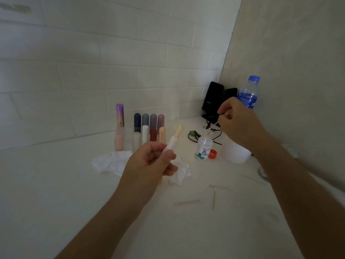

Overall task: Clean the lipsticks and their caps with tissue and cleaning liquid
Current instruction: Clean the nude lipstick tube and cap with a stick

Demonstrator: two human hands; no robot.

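My left hand (pixel 149 163) grips an uncapped white lipstick (pixel 174 139) with a pale yellow stick, tilted up to the right. My right hand (pixel 237 120) pinches a thin cotton swab (pixel 214 125) whose tip points down at the mouth of the open cleaning liquid bottle (pixel 204 146). Its orange cap (pixel 212 153) lies beside the bottle. Crumpled tissues lie on the table, one tissue (pixel 110 162) to the left of my left hand and another tissue (pixel 180 172) under it. A row of lipsticks and caps (pixel 149 129) stands at the wall, with a tall purple-pink tube (pixel 119 128) to their left.
A white container (pixel 236 152) stands right of the cleaning bottle, partly behind my right forearm. A blue-capped water bottle (pixel 249 92), black speakers (pixel 212 98) and a black cable (pixel 194 135) fill the far corner. Used swabs (pixel 213 197) lie on the white table near the front.
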